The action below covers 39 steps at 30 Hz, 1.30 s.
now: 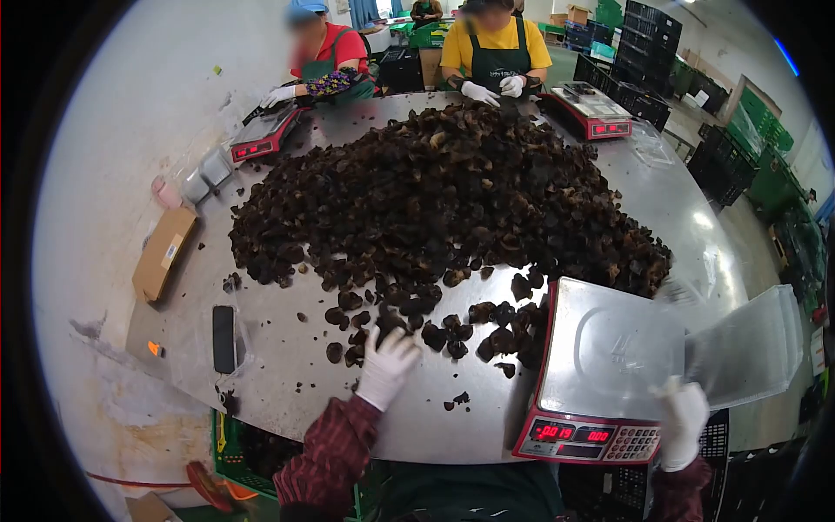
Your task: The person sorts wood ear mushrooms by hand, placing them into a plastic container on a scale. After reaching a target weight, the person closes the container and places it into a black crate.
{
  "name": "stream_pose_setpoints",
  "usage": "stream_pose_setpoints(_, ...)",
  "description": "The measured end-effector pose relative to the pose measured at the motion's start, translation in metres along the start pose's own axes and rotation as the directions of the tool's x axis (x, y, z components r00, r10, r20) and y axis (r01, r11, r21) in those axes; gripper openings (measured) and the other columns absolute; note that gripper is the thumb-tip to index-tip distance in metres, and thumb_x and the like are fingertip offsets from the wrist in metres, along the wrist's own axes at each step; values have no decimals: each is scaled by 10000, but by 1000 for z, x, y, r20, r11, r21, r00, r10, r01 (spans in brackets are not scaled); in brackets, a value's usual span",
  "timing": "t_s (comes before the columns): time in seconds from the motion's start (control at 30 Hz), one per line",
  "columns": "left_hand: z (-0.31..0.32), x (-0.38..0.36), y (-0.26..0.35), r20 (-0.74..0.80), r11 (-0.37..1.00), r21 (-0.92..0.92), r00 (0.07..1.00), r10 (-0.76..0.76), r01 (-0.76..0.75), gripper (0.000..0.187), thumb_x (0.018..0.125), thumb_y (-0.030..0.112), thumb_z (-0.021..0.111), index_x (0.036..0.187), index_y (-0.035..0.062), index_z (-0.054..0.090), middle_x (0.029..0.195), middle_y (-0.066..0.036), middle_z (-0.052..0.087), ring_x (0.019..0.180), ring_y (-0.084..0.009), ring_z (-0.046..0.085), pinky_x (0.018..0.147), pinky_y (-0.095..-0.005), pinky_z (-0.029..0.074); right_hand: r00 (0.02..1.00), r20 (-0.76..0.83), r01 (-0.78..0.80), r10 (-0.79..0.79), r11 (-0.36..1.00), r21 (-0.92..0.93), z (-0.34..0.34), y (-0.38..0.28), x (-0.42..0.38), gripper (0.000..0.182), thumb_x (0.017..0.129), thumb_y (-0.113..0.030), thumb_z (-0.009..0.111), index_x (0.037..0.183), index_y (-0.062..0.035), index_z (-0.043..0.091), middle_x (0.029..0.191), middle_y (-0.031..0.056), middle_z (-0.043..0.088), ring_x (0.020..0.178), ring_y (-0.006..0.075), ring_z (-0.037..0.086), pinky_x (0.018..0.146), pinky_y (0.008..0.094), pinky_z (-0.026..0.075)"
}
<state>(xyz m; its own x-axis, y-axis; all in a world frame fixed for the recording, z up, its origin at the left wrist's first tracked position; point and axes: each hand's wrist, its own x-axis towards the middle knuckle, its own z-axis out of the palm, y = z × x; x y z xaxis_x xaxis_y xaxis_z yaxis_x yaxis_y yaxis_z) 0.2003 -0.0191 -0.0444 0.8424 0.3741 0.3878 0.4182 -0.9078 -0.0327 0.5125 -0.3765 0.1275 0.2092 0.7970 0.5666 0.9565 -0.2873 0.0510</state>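
My left hand point(390, 365), in a white glove, reaches to the near edge of a big heap of dark wood ear mushrooms point(426, 191). Its fingers are bent around a blurred dark wood ear mushroom point(393, 324), with loose pieces on both sides. My right hand point(684, 422), also gloved, is smeared by motion beside the keypad of a red digital scale point(613, 348); its fingers do not show clearly. On the scale's steel pan I see no mushrooms, and its display reads -0.019. Clear plastic containers point(748, 348) stand just beyond my right hand.
A phone point(223, 339) and a cardboard box point(165, 252) lie on the left of the steel table point(287, 391). Two people work across the heap, near a left scale point(265, 135) and a right scale point(591, 113). Black crates point(644, 52) are stacked behind.
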Motion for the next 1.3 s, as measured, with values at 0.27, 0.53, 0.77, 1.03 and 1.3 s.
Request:
stream_pose_setpoints(0.27,-26,80,-16,-151,952,-298,981,-126,76,391,770,244,708,1146,155,651,1249,-116,570,1228,-319,469,1068,-514,289,982,11,-186,186,979,84,16,-38,-2,412,689,-163,812,1028,-14,632,676,78,480,600,273,482,555,396,398)
stream_pose_setpoints(0.53,35,115,70,32,824,-564,996,80,-48,268,793,187,677,1040,84,655,1108,-99,604,1093,-296,542,905,-424,454,981,15,-194,195,958,210,40,-112,8,204,767,-147,769,917,-104,638,638,52,440,562,228,499,489,363,395)
stream_pose_setpoints(0.77,-26,15,37,-12,894,-446,998,-58,46,212,807,157,667,1010,100,660,1111,-66,639,1151,-279,536,984,-462,385,922,381,-159,-72,826,541,92,-190,-1,217,899,-240,615,955,-38,562,646,101,496,533,263,555,495,386,460)
stream_pose_setpoints(1.03,-25,41,9,-72,898,-419,981,-179,133,381,799,235,694,1167,154,644,1311,-124,538,1237,-321,476,1058,-502,306,897,342,29,-282,808,589,161,-241,5,281,882,-201,596,1043,27,560,662,103,514,607,235,574,538,366,459)
stream_pose_setpoints(1.3,17,101,-27,136,906,-342,968,-212,247,232,781,142,679,1013,156,683,1152,-101,593,1074,-322,550,915,-428,448,936,307,-241,174,950,198,191,-218,-25,99,905,-126,545,886,-29,544,665,125,537,585,287,559,555,405,459)
